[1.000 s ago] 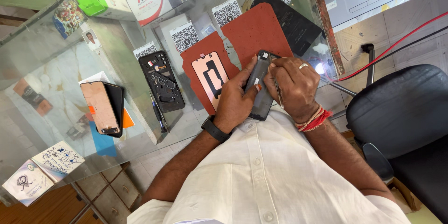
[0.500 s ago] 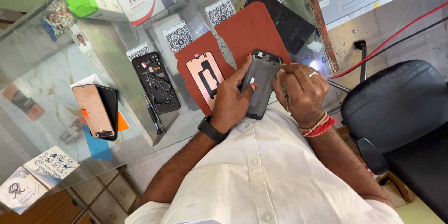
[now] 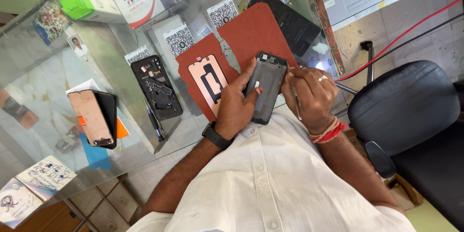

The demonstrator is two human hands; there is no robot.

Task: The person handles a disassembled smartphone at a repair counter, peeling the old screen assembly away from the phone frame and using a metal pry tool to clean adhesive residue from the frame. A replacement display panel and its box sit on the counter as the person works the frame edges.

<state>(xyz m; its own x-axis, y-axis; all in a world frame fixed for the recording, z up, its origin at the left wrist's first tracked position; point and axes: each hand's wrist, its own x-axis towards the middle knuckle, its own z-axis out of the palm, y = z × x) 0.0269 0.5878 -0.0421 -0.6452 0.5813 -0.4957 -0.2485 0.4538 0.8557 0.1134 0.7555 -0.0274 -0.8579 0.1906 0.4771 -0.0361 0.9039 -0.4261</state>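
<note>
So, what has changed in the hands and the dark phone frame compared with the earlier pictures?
The dark rectangular phone frame was turned from edge-on to face up, its open inside now showing. The left hand kept its grip throughout; the right hand, holding a thin metal tool, stayed at the frame's right edge. The red rubber mat and the opened black phone on the glass counter did not move.
</note>
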